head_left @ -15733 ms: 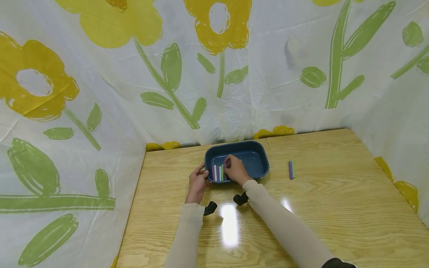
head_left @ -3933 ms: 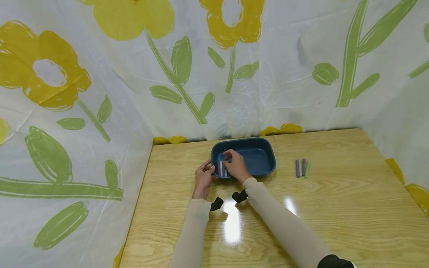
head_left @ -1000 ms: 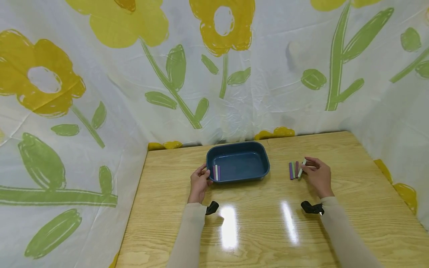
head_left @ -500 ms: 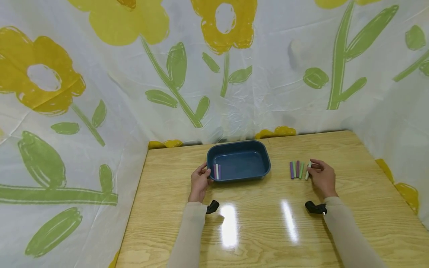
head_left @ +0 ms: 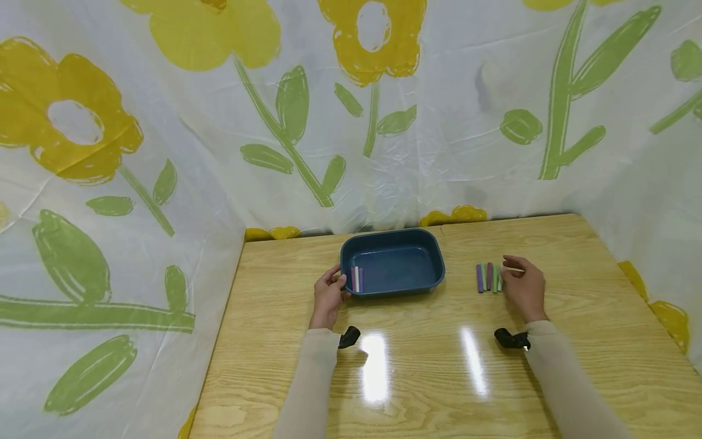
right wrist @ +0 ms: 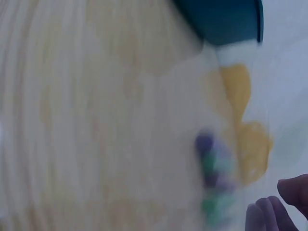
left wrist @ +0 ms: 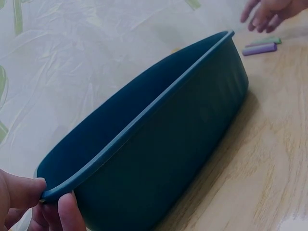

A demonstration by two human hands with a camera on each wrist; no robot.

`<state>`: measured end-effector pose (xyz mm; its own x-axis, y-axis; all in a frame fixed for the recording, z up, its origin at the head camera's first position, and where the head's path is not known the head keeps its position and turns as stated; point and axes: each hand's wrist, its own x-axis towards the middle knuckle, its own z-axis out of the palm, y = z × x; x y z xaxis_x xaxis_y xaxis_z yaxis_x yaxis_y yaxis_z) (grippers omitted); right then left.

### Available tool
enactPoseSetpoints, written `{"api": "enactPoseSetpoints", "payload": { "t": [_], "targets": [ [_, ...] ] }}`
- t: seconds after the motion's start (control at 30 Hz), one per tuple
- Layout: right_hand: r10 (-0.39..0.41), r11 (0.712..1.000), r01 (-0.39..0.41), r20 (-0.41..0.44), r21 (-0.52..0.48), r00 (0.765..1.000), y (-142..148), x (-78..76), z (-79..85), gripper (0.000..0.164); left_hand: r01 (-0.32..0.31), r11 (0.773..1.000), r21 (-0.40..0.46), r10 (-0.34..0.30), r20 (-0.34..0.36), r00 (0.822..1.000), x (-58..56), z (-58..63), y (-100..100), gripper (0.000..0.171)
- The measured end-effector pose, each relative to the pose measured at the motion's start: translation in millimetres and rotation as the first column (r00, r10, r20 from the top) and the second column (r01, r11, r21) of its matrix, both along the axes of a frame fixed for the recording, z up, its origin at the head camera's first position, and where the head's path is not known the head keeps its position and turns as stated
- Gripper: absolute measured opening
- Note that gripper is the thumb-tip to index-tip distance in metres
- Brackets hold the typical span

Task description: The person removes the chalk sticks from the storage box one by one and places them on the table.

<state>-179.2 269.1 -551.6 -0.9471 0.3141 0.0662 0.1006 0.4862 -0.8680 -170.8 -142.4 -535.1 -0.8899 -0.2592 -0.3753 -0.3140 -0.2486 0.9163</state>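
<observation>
My left hand (head_left: 327, 297) pinches the left end of a dark blue plastic tub (head_left: 403, 268); the left wrist view shows thumb and fingers on either side of its rim (left wrist: 72, 183). Inside the tub, three chalk sticks (head_left: 357, 279), magenta, white and purple, stand side by side at the left. To the right of the tub, several purple, green, magenta and pale chalk sticks (head_left: 490, 277) lie in a row on the table. My right hand (head_left: 525, 289) is at the right end of this row, holding nothing, thumb and fingers apart. Its fingers partly hide the pale stick.
The wood-grain table (head_left: 428, 366) ends at the back and left against a white curtain (head_left: 439, 152) printed with yellow flowers and green leaves. Black wrist cameras (head_left: 512, 339) sit at both cuffs.
Most chalk from the tub's left side now lies in the table row. Half a second ago my right hand held the pale stick; it has let go at the row's right end. The left hand stays.
</observation>
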Motion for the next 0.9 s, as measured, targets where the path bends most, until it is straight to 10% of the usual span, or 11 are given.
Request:
{"api": "enactPoseSetpoints", "payload": {
  "t": [0.5, 0.9],
  "targets": [
    [0.256, 0.951, -0.291, -0.259, -0.104, 0.931, -113.3, -11.6, 29.2, 0.027, -0.005, 1.0, 0.012, 0.005, -0.012, 1.0, 0.4, -0.2, 0.4, 0.041],
    [0.43, 0.891, -0.448, -0.172, -0.08, 0.886, -189.7, -21.0, 27.6, 0.029, -0.001, 1.0, 0.011, 0.001, -0.023, 1.0, -0.6, -2.4, -0.2, 0.042]
  ]
}}
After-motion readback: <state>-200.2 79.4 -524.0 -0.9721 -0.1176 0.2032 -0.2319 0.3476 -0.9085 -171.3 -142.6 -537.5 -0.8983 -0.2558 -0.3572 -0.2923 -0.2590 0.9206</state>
